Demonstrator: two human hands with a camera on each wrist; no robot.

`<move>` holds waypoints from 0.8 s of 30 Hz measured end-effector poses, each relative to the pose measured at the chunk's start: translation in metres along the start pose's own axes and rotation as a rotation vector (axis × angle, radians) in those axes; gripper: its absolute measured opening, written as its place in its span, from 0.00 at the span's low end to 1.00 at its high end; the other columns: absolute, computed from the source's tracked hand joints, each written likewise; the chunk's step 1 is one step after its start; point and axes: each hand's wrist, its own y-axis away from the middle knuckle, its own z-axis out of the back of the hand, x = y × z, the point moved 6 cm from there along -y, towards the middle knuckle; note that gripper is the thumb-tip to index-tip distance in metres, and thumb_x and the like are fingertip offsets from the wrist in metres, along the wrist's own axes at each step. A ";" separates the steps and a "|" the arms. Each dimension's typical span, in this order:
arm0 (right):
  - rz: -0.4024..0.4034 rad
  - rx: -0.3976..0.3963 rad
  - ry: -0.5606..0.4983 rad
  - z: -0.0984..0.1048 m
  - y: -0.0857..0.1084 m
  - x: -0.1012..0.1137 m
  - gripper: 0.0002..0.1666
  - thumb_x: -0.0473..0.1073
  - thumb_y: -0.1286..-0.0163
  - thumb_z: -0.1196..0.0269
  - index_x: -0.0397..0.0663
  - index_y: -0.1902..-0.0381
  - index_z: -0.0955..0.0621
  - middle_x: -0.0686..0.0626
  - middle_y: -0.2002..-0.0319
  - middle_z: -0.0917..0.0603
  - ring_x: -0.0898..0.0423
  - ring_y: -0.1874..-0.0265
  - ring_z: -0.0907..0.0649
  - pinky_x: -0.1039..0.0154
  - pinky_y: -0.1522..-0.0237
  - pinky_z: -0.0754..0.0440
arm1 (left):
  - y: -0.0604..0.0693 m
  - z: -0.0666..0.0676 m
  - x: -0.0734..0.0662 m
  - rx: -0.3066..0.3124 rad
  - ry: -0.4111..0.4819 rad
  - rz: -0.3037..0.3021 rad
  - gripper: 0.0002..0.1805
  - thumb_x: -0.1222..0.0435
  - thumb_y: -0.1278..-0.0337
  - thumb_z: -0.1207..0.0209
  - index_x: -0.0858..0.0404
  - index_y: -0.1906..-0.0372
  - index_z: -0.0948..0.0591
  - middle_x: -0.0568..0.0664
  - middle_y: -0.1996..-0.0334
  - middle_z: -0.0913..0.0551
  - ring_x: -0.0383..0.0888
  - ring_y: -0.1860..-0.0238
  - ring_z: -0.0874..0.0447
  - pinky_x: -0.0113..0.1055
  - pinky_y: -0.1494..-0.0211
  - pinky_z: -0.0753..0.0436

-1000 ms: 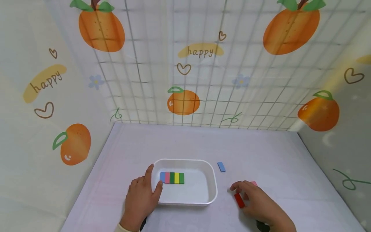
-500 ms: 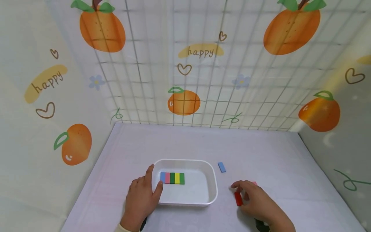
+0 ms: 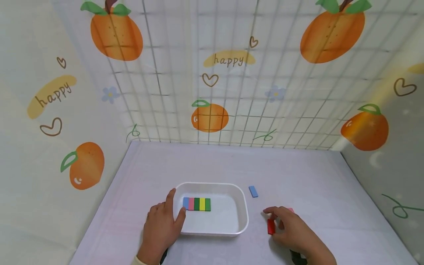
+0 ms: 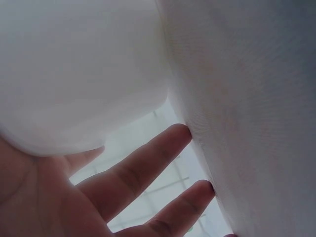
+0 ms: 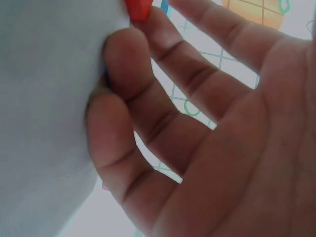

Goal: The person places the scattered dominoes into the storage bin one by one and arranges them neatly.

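At the red tile, the right hand part-hides a pink tile.

Red block rotated at my right hand.
Head view: slanted a second ago, near end angled right; now it points almost straight away from me, nudged slightly left.

A smooth white plastic container with rounded corners stands just right of the bare left hand, partly hiding it. Two spread fingers touch the pale cloth-covered desk; a bright grid-lined backdrop shows on the far side.
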 end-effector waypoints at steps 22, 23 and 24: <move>0.027 -0.010 0.049 -0.003 -0.001 -0.001 0.39 0.40 0.49 0.19 0.66 0.38 0.17 0.60 0.59 0.22 0.55 0.62 0.25 0.62 0.66 0.23 | 0.000 0.002 -0.002 -0.007 -0.001 -0.003 0.40 0.42 0.29 0.42 0.53 0.19 0.35 0.62 0.49 0.14 0.66 0.44 0.19 0.61 0.40 0.23; 0.029 -0.011 0.051 -0.003 0.000 -0.001 0.39 0.40 0.48 0.19 0.66 0.37 0.18 0.60 0.59 0.23 0.56 0.63 0.25 0.62 0.66 0.23 | 0.000 0.002 -0.002 -0.010 -0.001 -0.006 0.40 0.42 0.29 0.42 0.52 0.19 0.35 0.62 0.50 0.14 0.66 0.44 0.19 0.61 0.40 0.23; 0.030 -0.011 0.054 -0.003 0.000 -0.001 0.39 0.41 0.48 0.19 0.66 0.37 0.18 0.60 0.59 0.23 0.56 0.63 0.25 0.62 0.66 0.23 | 0.000 0.002 -0.002 -0.012 0.000 -0.008 0.39 0.42 0.29 0.42 0.52 0.19 0.35 0.62 0.50 0.14 0.66 0.44 0.19 0.61 0.40 0.23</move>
